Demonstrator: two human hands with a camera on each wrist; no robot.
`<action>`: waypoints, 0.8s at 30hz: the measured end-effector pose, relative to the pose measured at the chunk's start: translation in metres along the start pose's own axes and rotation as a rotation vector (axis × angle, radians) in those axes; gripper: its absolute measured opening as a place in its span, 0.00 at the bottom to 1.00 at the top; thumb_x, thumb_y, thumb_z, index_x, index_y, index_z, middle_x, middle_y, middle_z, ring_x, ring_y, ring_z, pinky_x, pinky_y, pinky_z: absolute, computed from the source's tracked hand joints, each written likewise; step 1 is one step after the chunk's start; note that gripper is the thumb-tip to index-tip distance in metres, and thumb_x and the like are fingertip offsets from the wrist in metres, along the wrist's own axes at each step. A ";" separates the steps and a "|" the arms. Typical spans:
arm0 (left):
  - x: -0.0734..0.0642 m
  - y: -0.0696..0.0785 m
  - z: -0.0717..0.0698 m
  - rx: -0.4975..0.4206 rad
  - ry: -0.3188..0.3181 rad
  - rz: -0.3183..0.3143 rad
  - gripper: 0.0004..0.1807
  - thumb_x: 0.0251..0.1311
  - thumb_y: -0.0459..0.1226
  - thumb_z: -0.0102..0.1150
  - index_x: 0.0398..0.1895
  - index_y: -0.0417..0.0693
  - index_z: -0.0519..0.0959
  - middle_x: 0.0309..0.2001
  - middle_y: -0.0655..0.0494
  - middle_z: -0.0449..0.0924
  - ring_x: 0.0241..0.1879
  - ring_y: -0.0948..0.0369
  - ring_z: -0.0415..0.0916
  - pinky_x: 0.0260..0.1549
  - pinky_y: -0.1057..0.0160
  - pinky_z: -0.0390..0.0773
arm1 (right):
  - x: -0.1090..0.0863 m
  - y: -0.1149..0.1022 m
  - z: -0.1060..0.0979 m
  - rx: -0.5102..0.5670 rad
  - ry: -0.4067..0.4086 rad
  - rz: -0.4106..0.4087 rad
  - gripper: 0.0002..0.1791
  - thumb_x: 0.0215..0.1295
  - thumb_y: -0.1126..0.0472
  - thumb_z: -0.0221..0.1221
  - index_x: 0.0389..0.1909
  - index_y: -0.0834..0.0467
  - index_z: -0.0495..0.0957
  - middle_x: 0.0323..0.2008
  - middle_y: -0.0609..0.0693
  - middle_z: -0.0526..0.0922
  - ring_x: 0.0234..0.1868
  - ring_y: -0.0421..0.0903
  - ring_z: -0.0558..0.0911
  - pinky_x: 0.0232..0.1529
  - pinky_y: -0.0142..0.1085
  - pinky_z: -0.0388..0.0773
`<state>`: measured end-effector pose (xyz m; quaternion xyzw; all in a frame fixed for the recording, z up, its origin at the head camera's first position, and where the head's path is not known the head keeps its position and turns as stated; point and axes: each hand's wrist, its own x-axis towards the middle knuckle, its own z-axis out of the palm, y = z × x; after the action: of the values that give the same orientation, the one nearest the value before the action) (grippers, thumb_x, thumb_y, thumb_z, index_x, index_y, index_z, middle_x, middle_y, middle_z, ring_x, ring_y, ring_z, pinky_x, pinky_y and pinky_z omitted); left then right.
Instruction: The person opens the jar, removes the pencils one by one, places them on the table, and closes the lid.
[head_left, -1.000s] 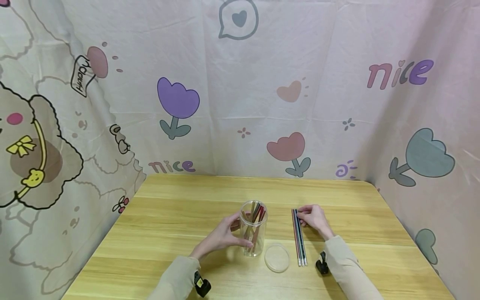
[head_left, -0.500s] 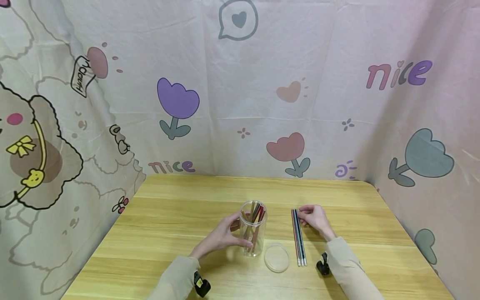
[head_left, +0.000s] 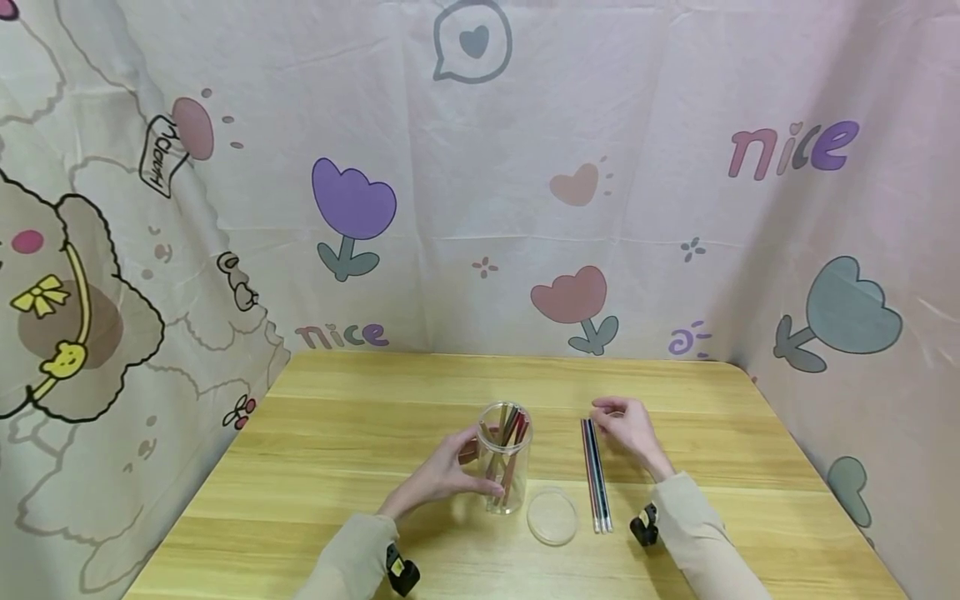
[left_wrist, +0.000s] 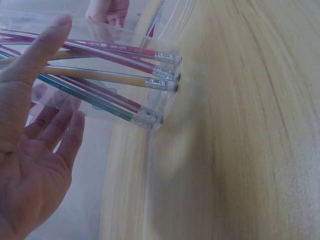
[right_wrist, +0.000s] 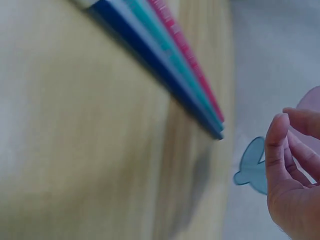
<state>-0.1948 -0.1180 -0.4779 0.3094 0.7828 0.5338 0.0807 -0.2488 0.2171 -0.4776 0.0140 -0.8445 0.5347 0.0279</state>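
In the head view my left hand (head_left: pixel 448 475) grips a clear jar (head_left: pixel 521 479) standing upright on the table, thumb in front and fingers behind. Several pencils (left_wrist: pixel 112 75), red, yellow and green with silver eraser ends, lean inside it, eraser ends at the bottom. To the right, three pencils (head_left: pixel 597 479) lie side by side: red, green and dark blue in the right wrist view. My right hand (head_left: pixel 628 429) hovers just beyond their far ends, holding nothing. Its thumb and forefinger come close together, and the other fingers (right_wrist: pixel 302 152) bend loosely.
A round clear lid (head_left: pixel 552 517) lies flat between the jar and the loose pencils. The wooden table (head_left: pixel 360 417) reaches back to a printed cloth backdrop (head_left: pixel 480 167), with more cloth along the left and right sides.
My right hand has lifted off the loose pencils and moved slightly away from me, past their far ends. The left hand still holds the jar in the same place.
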 end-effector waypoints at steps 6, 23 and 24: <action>0.000 -0.001 0.000 0.005 -0.005 -0.002 0.45 0.47 0.39 0.79 0.71 0.47 0.68 0.66 0.45 0.76 0.66 0.46 0.75 0.69 0.52 0.75 | -0.003 -0.017 0.000 0.053 -0.011 -0.029 0.21 0.64 0.67 0.63 0.55 0.75 0.77 0.36 0.58 0.85 0.26 0.41 0.82 0.30 0.30 0.83; 0.001 0.001 0.000 0.014 0.003 -0.043 0.45 0.45 0.41 0.80 0.70 0.49 0.70 0.66 0.48 0.77 0.66 0.49 0.75 0.69 0.52 0.75 | -0.015 -0.065 0.007 0.186 -0.092 -0.197 0.19 0.65 0.67 0.64 0.54 0.74 0.78 0.38 0.67 0.85 0.24 0.35 0.79 0.27 0.27 0.82; 0.001 0.001 0.000 0.013 0.003 -0.041 0.45 0.45 0.41 0.80 0.69 0.49 0.70 0.66 0.48 0.77 0.66 0.49 0.75 0.69 0.51 0.75 | -0.016 -0.068 0.007 0.189 -0.099 -0.210 0.19 0.65 0.67 0.63 0.53 0.74 0.78 0.38 0.68 0.85 0.24 0.35 0.79 0.26 0.27 0.82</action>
<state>-0.1951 -0.1167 -0.4769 0.2930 0.7926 0.5273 0.0882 -0.2299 0.1812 -0.4203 0.1309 -0.7848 0.6045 0.0405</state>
